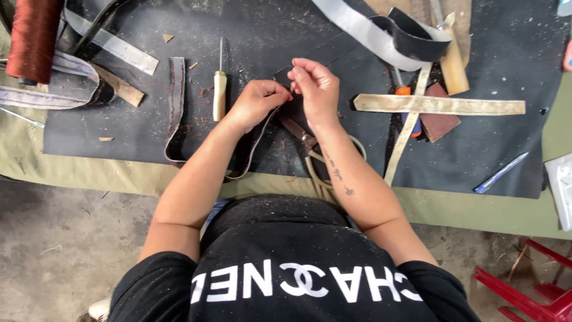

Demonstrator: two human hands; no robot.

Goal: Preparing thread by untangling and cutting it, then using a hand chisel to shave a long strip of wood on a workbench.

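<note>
The left hand [257,102] and right hand [314,88] meet fingertip to fingertip, both pinched shut on the end of a dark leather strap [176,107]. The strap loops down from the hands toward the person, then back up the black mat [137,131]. Just left of the left hand lies a wooden-handled awl [220,89]; under the right forearm, scissors [316,158]. The mat covers an olive-clothed table [476,209] above a bare concrete floor [65,238].

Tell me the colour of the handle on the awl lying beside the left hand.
Pale cream, like light wood: the awl shows best in the head view.
</note>
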